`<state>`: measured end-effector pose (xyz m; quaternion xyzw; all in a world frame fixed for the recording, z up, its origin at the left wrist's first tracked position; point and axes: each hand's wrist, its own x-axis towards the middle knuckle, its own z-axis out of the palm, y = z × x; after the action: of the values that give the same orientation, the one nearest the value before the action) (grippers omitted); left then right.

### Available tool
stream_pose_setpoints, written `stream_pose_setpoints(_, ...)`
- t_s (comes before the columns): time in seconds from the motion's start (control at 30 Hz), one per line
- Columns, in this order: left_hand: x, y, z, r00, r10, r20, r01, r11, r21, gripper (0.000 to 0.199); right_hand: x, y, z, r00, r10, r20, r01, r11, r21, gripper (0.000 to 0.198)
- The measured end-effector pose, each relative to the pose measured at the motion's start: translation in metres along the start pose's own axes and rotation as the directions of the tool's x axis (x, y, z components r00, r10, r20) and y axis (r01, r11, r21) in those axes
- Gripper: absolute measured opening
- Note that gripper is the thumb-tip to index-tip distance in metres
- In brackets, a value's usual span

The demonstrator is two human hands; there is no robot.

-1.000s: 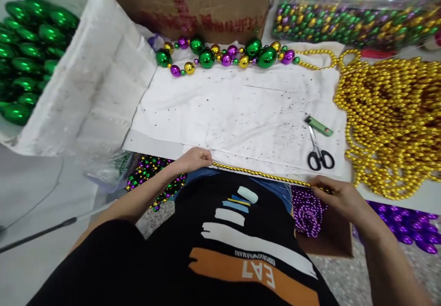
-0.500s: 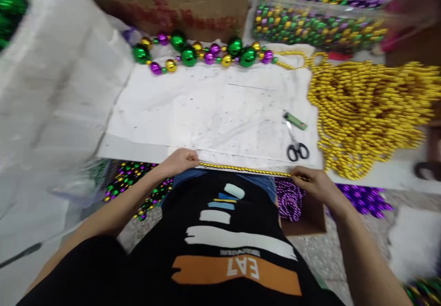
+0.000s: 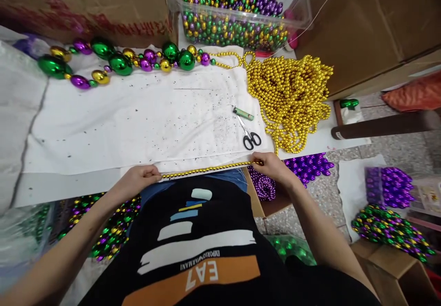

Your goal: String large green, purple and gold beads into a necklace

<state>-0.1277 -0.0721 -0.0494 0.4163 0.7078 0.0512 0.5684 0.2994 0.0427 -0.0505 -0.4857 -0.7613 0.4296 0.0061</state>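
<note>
A gold bead strand (image 3: 206,170) stretches nearly straight along the table's front edge, close to my lap. Its left end is pinched in the closed fingers of my left hand (image 3: 144,176). My right hand (image 3: 270,164) grips the other end, with a little of the strand showing past the fingertips. Beyond my right hand lie black-handled scissors (image 3: 251,139) and a green lighter (image 3: 243,113), whose end is near the blades. A thin needle (image 3: 196,88) rests farther back on the white cloth (image 3: 138,122).
A heap of gold bead strands (image 3: 289,94) lies at the right. Along the back runs a necklace of large green, purple and gold beads (image 3: 120,63). Behind stand a clear bin of beads (image 3: 234,21) and cardboard boxes (image 3: 93,12). A brown tube (image 3: 382,124) juts in at the right.
My view has swung to the right, so the table things sit farther left and more floor shows. Both hands still hold the gold bead strand stretched between them.
</note>
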Motion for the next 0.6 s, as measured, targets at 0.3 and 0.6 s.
stream_pose_setpoints(0.3,0.002,-0.004,-0.001,1.000,0.000,0.019,0.000,1.000,0.017,0.038,-0.001,-0.006,-0.002,1.000,-0.025,-0.008,0.025,0.999,-0.030,0.010)
stream_pose_setpoints(0.6,0.001,-0.002,-0.001,0.999,-0.020,0.041,0.021,1.000,-0.022,0.037,0.001,0.002,-0.009,0.994,-0.047,0.098,0.047,0.999,-0.001,0.012)
